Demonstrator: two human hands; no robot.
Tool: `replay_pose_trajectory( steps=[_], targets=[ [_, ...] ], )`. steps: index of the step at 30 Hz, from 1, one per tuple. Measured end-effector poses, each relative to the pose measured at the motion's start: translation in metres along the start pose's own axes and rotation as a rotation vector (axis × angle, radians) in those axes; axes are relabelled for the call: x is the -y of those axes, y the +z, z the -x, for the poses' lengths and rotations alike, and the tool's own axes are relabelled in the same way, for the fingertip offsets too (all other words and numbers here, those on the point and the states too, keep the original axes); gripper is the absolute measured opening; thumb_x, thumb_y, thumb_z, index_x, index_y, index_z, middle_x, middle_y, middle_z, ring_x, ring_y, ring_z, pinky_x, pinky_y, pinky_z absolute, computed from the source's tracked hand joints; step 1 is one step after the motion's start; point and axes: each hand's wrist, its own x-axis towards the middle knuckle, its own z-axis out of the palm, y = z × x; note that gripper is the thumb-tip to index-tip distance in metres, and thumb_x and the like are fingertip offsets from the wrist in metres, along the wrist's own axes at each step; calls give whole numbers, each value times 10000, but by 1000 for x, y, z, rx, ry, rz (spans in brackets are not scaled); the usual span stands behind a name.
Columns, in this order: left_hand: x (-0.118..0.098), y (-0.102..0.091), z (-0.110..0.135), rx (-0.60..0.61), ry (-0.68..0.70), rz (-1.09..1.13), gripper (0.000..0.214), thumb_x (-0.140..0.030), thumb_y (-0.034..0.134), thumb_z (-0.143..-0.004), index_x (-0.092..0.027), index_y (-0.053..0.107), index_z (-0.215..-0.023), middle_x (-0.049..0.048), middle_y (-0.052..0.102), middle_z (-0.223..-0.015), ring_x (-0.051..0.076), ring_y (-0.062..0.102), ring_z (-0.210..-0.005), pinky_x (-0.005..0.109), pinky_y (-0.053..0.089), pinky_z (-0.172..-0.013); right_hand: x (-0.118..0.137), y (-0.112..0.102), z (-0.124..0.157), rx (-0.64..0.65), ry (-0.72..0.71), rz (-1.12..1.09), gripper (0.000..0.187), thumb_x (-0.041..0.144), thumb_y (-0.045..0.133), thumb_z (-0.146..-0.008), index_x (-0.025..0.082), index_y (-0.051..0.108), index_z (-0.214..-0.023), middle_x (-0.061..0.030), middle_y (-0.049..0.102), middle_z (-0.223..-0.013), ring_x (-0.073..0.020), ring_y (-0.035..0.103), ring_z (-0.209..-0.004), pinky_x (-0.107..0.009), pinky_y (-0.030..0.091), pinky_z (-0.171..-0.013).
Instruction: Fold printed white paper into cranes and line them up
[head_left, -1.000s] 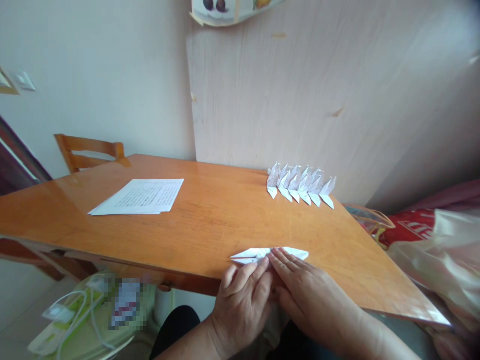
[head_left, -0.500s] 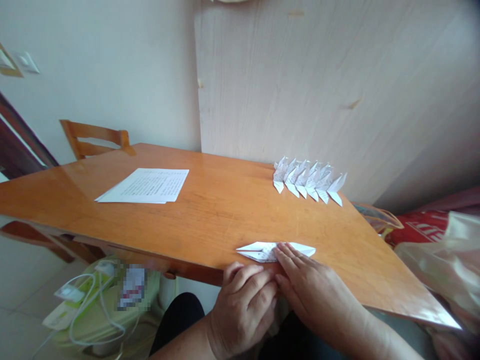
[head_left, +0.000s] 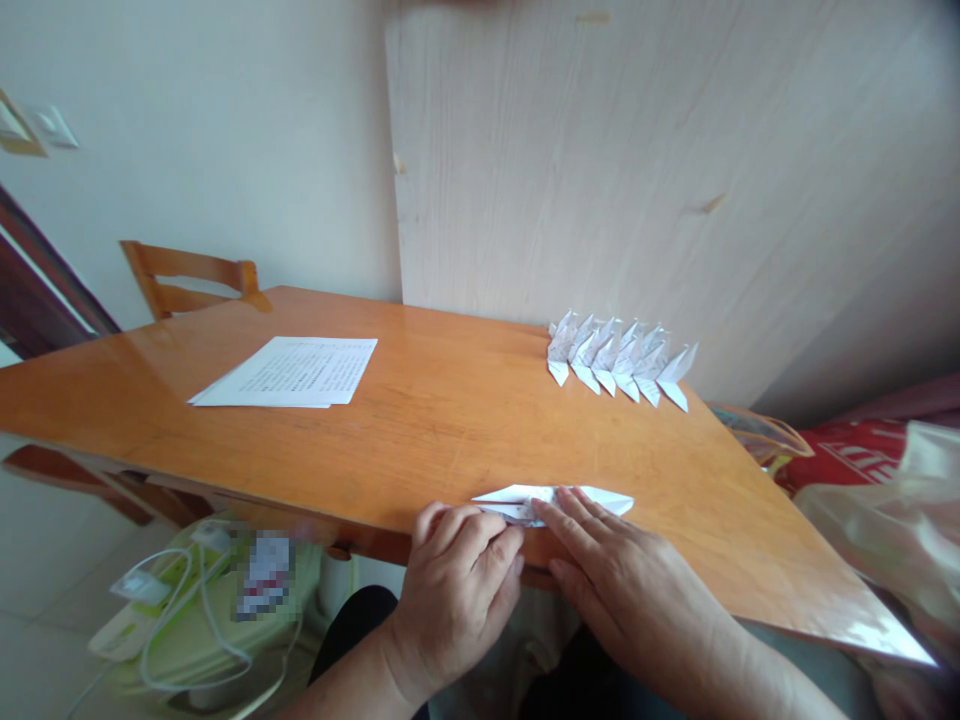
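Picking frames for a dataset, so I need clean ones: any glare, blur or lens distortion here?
Head view: soft, even light, with a pale sheen on the table near the printed sheets. Head view: the wide lens bows the table's front edge. Head view: the folded paper is sharp; only a pixelated patch at lower left is obscured.

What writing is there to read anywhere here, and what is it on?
No text here is legible.
printed sheets on the table: rows of print, too small to read.
folded paper at the table's near edge: faint print, too small.
row of folded pieces: print, too small.
red bag: white lettering, cut off and blurred.
green thing on the floor: its label is blurred out.
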Motion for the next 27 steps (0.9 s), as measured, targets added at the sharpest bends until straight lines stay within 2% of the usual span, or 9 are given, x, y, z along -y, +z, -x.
replay_pose_trajectory(
  steps=[10,22,27],
  targets=[
    [-1,3,3,1,-34,-41,260,-259,554,-949,-238,687,-1172,51,684,-981,250,558,-964,437,342,-892,0,0,-2,63,-5,5,511,231,462,-972,256,467,-1482,-144,500,-1499,-340,503,-1350,-542,497,-1043],
    [1,2,5,14,-37,-40,264,-281,562,-950,-244,683,-1182,47,676,-999,250,544,-958,433,335,-886,0,6,2,-13,3,-2,493,234,521,-952,276,528,-1443,-140,486,-1508,-339,522,-1333,-534,498,-1044],
    [1,1,6,11,-36,-23,243,-282,574,-949,-240,679,-1164,42,687,-1013,257,556,-1002,439,334,-911,-1,6,2,2,-2,13,496,238,540,-949,286,525,-1443,-138,473,-1519,-335,524,-1332,-524,501,-1042]
  ],
)
